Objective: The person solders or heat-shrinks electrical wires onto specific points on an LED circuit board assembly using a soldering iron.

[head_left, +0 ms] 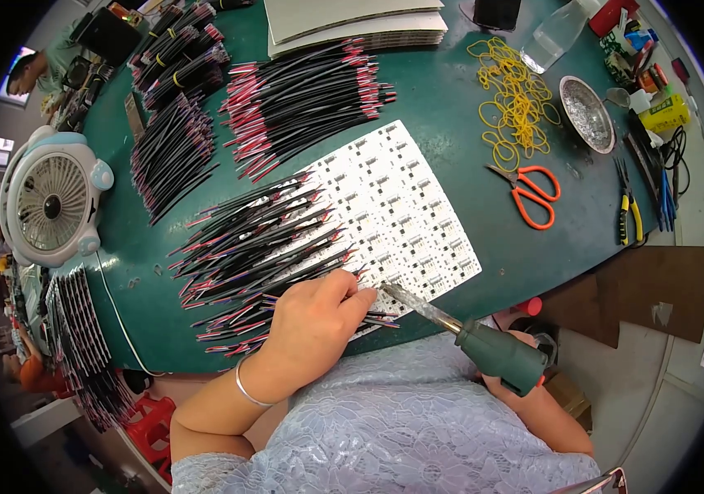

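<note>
A white panel of small circuit boards (405, 185) lies on the green table. Black cables with red and dark wire ends (257, 239) lie in rows across its left part. My left hand (311, 321) rests over the panel's near edge, thumb and forefinger pinched on the end of a cable. My right hand (513, 400), mostly hidden behind the tool, is wrapped round the green handle of a soldering iron (500, 356). Its metal tip reaches the panel just right of my left fingertips. Any solder at the tip is too small to make out.
Bundles of cables (311, 103) and white boards (356, 20) lie at the back. On the right are yellow rubber bands (517, 99), orange-handled scissors (533, 193), a metal bowl (587, 115) and pliers (628, 206). A fan (51, 198) stands left; a person (51, 66) sits far left.
</note>
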### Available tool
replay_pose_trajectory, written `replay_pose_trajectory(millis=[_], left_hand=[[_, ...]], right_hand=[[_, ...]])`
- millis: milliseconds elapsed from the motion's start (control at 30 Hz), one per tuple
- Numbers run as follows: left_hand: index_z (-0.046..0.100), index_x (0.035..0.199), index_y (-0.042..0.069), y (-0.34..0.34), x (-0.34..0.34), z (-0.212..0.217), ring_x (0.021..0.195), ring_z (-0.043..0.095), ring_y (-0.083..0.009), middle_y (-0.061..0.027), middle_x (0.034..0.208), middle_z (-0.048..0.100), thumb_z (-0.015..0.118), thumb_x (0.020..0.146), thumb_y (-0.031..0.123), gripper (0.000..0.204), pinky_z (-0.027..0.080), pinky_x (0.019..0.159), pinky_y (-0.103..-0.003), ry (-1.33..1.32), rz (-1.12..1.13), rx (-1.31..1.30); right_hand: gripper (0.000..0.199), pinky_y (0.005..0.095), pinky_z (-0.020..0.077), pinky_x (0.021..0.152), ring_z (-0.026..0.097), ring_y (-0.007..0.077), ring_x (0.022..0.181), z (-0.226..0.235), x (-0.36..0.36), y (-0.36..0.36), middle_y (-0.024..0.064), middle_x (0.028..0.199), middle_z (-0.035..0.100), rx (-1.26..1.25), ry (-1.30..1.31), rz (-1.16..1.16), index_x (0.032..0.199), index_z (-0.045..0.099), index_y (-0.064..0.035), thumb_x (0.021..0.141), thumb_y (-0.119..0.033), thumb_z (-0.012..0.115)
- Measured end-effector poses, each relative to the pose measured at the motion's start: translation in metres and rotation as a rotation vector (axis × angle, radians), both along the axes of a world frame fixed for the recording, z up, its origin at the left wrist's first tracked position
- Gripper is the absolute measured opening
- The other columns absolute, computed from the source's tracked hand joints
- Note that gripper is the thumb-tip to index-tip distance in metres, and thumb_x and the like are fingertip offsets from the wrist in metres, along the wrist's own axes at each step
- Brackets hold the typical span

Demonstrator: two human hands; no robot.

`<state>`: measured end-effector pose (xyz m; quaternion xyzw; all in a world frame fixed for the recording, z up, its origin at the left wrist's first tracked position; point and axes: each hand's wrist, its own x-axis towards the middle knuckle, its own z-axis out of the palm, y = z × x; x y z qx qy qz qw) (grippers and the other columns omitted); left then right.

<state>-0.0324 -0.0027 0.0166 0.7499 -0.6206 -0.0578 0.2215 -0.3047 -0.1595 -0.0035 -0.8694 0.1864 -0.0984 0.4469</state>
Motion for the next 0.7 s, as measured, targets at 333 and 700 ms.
replay_pose_trajectory(millis=[333, 700], left_hand=[[0.071, 0.092, 0.011, 0.000, -0.001, 0.000, 0.061, 0.057, -0.0202, -0.0026, 0.079, 0.056, 0.066, 0.066, 0.003, 0.028, 0.047, 0.053, -0.032, 0.029, 0.026, -0.002], [0.071, 0.091, 0.011, -0.001, -0.001, 0.002, 0.062, 0.058, -0.0200, -0.0029, 0.080, 0.056, 0.066, 0.066, 0.004, 0.027, 0.048, 0.054, -0.032, -0.008, 0.009, 0.014]], right_hand=[[0.019, 0.0314, 0.0480, 0.059, 0.064, 0.0187, 0.064, 0.010, 0.014, -0.005, 0.0088, 0.084, 0.067, 0.037, -0.084, 0.065, 0.097, 0.067, -0.0035, 0.087, -0.019, 0.061], [0.022, 0.0350, 0.0511, 0.061, 0.063, 0.0287, 0.072, 0.007, 0.015, -0.005, 0.0107, 0.085, 0.066, -0.262, -0.100, 0.112, 0.088, 0.069, -0.0072, 0.067, -0.008, 0.073]])
